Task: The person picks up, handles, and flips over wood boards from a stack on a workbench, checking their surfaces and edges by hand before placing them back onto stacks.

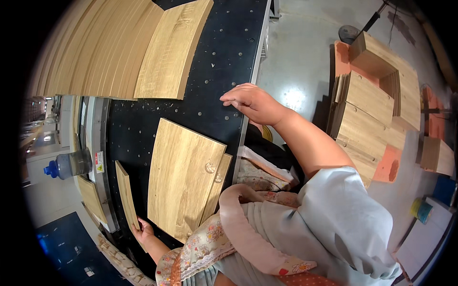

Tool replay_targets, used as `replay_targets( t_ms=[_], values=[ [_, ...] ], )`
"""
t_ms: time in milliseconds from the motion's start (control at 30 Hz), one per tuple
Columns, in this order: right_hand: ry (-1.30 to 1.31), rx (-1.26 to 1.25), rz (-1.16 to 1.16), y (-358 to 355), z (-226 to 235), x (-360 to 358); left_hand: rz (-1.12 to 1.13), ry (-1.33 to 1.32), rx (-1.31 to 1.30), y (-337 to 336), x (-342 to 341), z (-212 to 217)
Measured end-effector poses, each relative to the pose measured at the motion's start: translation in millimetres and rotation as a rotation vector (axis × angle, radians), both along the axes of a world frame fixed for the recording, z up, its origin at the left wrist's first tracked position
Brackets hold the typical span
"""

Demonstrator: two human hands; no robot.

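Observation:
At the lower left, my left hand (144, 232) grips the near end of a narrow wood-grain board (126, 193), its fingers partly hidden by the board. Held out over the right edge of the black worktable (217, 107), my right hand (253, 104) has its fingers extended and slightly bent, with nothing in them. Between the hands lies a wide wood-grain panel (183, 174) with round holes near its right edge. A second panel (220, 183) shows from under it, offset to the right. Farther back, another wood-grain panel (171, 50) lies beside a stack.
A long row of stacked panels (95, 47) fills the far left of the table. A large clear bottle with a blue cap (71, 163) is at the left edge. On the floor to the right, stacked boards (367, 119) rest on an orange pallet (389, 164).

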State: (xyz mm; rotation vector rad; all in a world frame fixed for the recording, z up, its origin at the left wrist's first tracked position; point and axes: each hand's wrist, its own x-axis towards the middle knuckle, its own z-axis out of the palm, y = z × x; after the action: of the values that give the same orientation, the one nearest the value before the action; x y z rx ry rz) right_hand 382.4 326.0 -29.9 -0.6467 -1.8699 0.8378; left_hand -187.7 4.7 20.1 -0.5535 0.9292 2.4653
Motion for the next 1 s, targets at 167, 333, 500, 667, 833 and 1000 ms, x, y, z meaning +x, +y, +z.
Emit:
replay_targets(
  t_ms=[167, 333, 500, 667, 833, 1000],
  values=[
    [-0.055, 0.036, 0.007, 2, 3, -10, 0.026, -0.053, 0.072, -28, -26, -17],
    [-0.146, 0.012, -0.036, -7, 11, -4, 0.144, -0.027, 0.019, 21, 26, -6],
    [-0.147, -0.128, -0.04, -14, 6, -9, 0.243, -0.027, -0.107, 13, 31, -6],
    [-0.184, -0.158, -0.056, -12, 3, -6, -0.154, -0.092, -0.173, 18, 64, 34],
    [-0.222, -0.175, -0.081, -12, 5, -10, -0.633, 0.596, -0.703, 29, 107, 56],
    [-0.252, -0.167, -0.034, -14, 13, -14, -0.761, 1.689, -1.303, 78, 67, 21]
  ],
)
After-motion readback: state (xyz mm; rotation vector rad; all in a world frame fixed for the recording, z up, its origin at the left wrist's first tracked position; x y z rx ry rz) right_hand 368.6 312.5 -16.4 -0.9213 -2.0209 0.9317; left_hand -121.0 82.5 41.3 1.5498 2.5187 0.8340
